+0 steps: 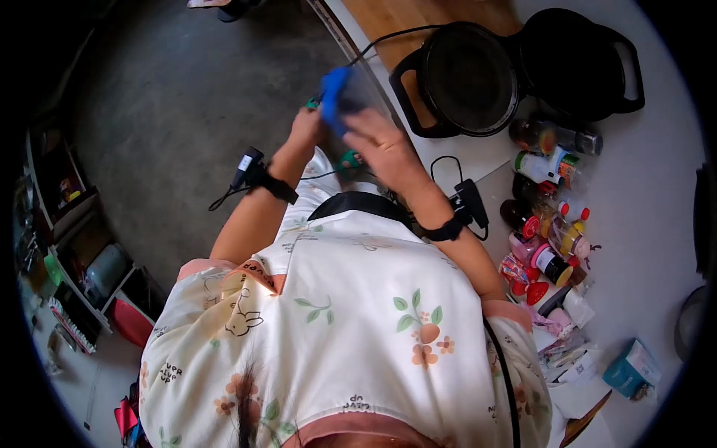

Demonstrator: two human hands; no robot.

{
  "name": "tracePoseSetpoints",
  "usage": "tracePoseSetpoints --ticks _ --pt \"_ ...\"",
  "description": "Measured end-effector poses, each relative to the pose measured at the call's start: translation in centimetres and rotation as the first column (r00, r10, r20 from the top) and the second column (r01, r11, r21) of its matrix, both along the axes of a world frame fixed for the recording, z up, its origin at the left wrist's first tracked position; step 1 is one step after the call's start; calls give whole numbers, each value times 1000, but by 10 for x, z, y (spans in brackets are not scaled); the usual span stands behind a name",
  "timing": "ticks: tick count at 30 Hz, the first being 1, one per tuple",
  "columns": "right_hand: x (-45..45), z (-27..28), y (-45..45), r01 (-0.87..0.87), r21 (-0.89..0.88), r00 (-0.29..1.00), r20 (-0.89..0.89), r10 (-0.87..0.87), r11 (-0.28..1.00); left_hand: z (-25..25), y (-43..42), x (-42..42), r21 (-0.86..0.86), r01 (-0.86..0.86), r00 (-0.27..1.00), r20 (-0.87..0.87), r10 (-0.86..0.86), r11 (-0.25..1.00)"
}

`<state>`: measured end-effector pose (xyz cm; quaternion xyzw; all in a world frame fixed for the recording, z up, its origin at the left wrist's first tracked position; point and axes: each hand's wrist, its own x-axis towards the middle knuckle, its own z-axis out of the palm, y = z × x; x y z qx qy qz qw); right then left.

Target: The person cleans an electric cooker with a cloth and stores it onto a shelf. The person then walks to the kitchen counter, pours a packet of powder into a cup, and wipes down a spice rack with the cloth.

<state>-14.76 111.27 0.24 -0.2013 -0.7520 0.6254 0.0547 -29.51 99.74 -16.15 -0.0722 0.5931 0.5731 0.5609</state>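
A bright blue cloth-like thing (337, 97), smeared by motion, is up in front of me between my hands. My left hand (305, 125) is closed at its lower left edge and seems to grip it; its fingertips are partly hidden. Blurred by movement, my right hand (379, 145) reaches toward the blue thing from the right, and I cannot tell whether its fingers hold it. Small green pieces show near both hands, one of them (349, 159) below my right palm. A black strap with a small device (250, 170) is on my left forearm, and another device (469, 201) is on my right.
An open black electric pan (470, 78) with its lid (571, 63) folded back sits on the white table (627, 194) at right. Several bottles and jars (553, 261) crowd below it. A teal box (631, 369) stands lower right. Shelves (82, 254) line the left.
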Motion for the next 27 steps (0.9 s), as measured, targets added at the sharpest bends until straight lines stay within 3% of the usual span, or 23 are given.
tracePoseSetpoints --ticks 1,2,4,7,10,11,12,13,15,16,17,18,20,21,24,25,27 --pt "-5 5 -7 -116 -30 993 -7 116 993 1 5 6 366 -194 950 300 81 910" --pt "-8 -3 -14 -187 -9 980 -68 186 982 31 14 2 563 -243 908 418 -18 789" --pt "-5 -9 -21 -290 -2 957 -7 290 957 64 16 -1 620 -311 845 527 -89 720" --pt "9 -25 -20 -330 133 944 49 327 935 79 11 -3 547 -359 808 588 -42 756" --pt "36 -43 -6 -74 336 997 7 77 939 67 22 -13 536 -339 823 567 -33 773" --pt "49 -43 1 62 127 974 207 -88 990 54 34 -22 624 -311 838 536 -103 717" --pt "62 -45 9 240 -57 885 423 -195 969 40 47 -28 633 -155 936 341 -93 758" --pt "84 -70 18 430 -110 808 490 -328 896 25 58 -33 605 0 987 127 -96 796" --pt "103 -98 28 724 -187 618 605 -503 664 60 84 -28 342 -234 922 375 96 910" --pt "104 -101 34 823 -216 523 649 -552 526 70 100 -25 264 -94 990 129 61 960" --pt "104 -106 41 898 -235 423 693 -584 372 67 114 -21 149 107 980 -185 -78 983" --pt "106 -113 48 877 -363 480 639 -602 314 61 130 -18 -21 259 854 -461 -240 966" --pt "109 -130 59 775 -600 565 515 -645 200 27 164 -4 -113 474 664 -605 -439 873" --pt "106 -137 63 775 -604 551 502 -667 186 -5 171 5 -216 618 89 -936 -340 756" --pt "96 -152 66 782 -600 515 468 -718 170 -13 188 26 -296 462 -52 -950 -307 836" --pt "96 -155 64 787 -590 512 457 -727 183 -14 191 24 -284 490 24 -941 -339 824" --pt "95 -157 64 780 -588 524 426 -738 214 7 193 20 -328 539 53 -906 -420 776"
